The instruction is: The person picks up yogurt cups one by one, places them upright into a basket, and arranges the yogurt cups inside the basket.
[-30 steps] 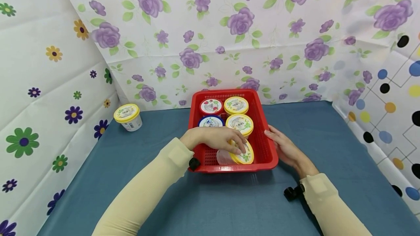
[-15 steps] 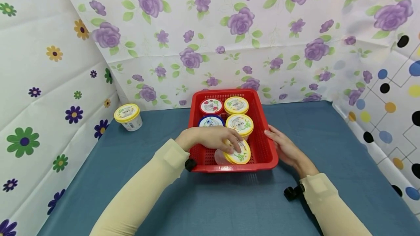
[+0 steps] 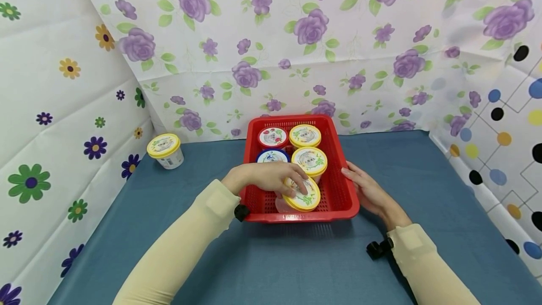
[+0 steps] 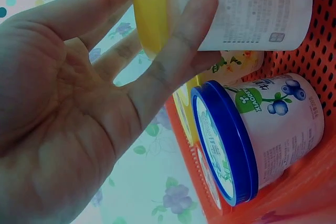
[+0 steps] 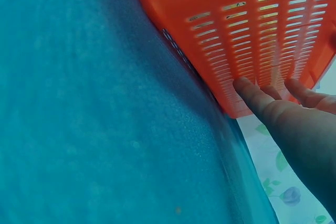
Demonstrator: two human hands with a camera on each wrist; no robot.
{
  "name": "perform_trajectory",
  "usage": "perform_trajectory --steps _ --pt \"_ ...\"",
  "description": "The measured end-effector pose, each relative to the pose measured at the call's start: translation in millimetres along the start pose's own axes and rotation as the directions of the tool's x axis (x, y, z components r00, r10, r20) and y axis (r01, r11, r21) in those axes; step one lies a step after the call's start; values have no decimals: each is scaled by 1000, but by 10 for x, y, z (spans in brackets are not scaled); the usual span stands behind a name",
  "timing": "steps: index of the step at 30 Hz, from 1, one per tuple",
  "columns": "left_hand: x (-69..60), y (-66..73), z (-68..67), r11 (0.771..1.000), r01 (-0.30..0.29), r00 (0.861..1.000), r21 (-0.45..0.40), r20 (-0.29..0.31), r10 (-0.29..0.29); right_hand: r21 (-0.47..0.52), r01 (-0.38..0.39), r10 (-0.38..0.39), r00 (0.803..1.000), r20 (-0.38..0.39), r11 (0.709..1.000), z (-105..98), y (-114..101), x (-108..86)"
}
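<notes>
My left hand (image 3: 267, 176) reaches into the red basket (image 3: 292, 218) and holds a white tub with a yellow lid (image 3: 311, 196) near the front, its lid tipped up toward me. In the left wrist view, the fingers and thumb are spread around the lid edge and side of this tub (image 4: 247, 11). A blue-lidded tub (image 4: 226, 145) with blueberries printed on it stands just beside. On the basket's outer right side rests my right hand (image 3: 374, 196). The right wrist view shows its extended fingers (image 5: 254, 95) touching the slotted wall.
Behind the held tub, the basket has a red-lidded tub (image 3: 273, 137) and two more yellow-lidded tubs, one far (image 3: 305, 135) and one nearer (image 3: 310, 161). Another yellow-lidded tub (image 3: 165, 151) stands on the blue cloth (image 3: 271, 267) at the left. Flowered sheets (image 3: 271, 51) enclose the table.
My left hand has shifted a little to the left with the yellow-lidded tub, and its lid has tilted and moved left too. The right hand and the basket have stayed put.
</notes>
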State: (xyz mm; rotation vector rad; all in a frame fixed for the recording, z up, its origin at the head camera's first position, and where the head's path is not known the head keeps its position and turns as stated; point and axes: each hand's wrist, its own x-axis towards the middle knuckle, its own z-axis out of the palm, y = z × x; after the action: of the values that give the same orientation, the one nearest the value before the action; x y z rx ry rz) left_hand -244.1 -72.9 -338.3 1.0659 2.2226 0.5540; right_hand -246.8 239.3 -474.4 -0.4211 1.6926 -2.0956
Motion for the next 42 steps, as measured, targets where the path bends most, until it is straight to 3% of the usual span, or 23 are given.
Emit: perform_trajectory --steps 7,16,42 --pt "13 10 1 998 -17 1000 61 -1 17 -4 -2 2 1000 -2 1000 3 -3 0" --pt "16 -7 2 999 -7 1000 36 -7 7 -13 -8 8 1000 0 1000 8 -11 -2" --pt "-42 -4 13 994 98 995 44 -33 -96 -15 -9 9 1000 1 1000 -3 0 4"
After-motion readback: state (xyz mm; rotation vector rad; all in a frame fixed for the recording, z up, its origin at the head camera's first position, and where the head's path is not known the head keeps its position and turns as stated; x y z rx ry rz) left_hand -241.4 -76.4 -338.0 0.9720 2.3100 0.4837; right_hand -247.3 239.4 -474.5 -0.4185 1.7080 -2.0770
